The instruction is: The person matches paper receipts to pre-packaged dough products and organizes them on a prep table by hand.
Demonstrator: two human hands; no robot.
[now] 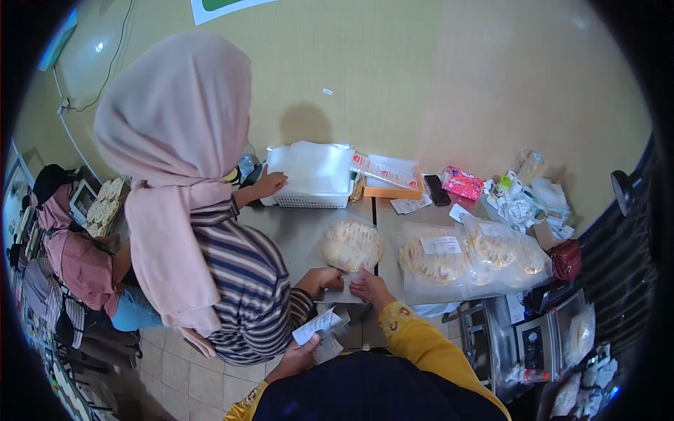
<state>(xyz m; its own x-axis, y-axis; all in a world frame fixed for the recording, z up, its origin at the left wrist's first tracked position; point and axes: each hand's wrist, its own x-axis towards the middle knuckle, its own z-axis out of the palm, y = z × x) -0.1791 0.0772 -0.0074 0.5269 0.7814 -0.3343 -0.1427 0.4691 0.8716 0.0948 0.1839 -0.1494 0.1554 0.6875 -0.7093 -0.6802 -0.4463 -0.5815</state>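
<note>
The left hand (295, 358) grasps papers (319, 327), outside the front edge of the table (298, 238). The right hand (370, 285) touches the bagged flatbread (351, 245) at its eleven o'clock; a pinch I cannot tell. Co-worker's hand (328, 278) crowds nine; bare table opens toward ten.

Clock centred on lone pizza (352, 245), on counter (295, 242): basket (312, 201) stood at 11 w/ sheets (309, 165) on top, box (395, 194) at 1, phone (437, 190) approx 2, packet (462, 184) just R of phone. Bagged pizzas (434, 265) lay at 3. Wearer's R hand (370, 286) was at 5, co-worker's R hand (327, 278) at 7; wearer's L hand (300, 354), w/ slips (317, 328), btwn 6 & 7, short of counter.
</note>
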